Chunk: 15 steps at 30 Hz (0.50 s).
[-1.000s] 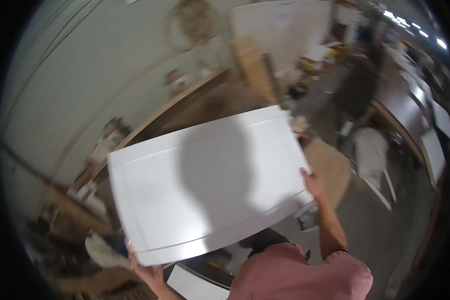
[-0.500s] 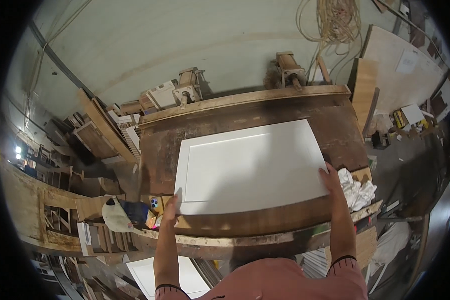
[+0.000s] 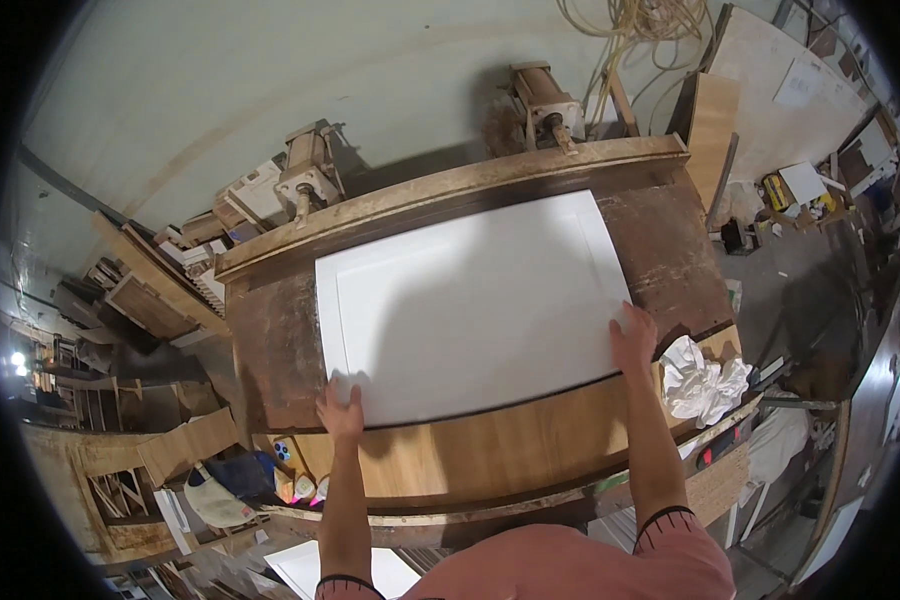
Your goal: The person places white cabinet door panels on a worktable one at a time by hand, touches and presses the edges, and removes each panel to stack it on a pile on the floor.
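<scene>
A white cabinet door with a recessed, framed face lies on the brown workbench, its far edge close to the bench's back rail. My left hand grips the near left corner, thumb on the face and fingers at the outer edge. At the right edge, near the close corner, my right hand holds the door the same way. The undersides of both grips are hidden. A shadow covers much of the door's face.
Two clamp cylinders stand behind the back rail. Crumpled white cloth lies right of my right forearm. A phone and small bottles sit by my left wrist. A wooden board runs along the bench front.
The door has moved away from me toward the back rail, baring more of the front board. Both hands went with it and stay at its edges. My view has shifted too.
</scene>
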Tool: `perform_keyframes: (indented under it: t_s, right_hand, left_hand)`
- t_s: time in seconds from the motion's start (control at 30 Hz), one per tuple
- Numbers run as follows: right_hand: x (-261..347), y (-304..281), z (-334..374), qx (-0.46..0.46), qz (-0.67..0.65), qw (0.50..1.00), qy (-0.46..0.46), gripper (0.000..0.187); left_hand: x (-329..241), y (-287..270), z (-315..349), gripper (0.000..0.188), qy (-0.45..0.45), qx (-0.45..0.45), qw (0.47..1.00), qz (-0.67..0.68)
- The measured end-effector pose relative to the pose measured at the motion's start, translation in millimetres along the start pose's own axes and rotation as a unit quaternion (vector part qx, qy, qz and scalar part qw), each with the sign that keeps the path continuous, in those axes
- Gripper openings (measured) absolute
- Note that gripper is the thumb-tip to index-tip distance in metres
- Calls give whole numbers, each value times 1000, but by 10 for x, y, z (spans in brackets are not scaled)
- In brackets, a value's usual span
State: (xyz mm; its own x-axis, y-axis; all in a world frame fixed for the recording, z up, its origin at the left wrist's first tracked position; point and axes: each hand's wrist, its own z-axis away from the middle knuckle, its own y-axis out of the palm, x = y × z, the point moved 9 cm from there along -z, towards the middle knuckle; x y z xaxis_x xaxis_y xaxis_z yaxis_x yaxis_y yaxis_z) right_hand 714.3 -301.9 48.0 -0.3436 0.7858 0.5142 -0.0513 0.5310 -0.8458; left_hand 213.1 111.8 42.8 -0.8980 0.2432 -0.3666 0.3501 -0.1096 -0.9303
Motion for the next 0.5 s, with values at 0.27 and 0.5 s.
perform_keyframes:
  t_s: [0.27,0.5]
  right_hand:
    - [47,-124,-357,95,-18,995,8,54]
    - [612,252,-627,-1,18,999,-29,46]
  left_hand:
    - [18,-15,-438,54,101,26,993,58]
    - [-469,26,-807,55,-5,-45,999,-10]
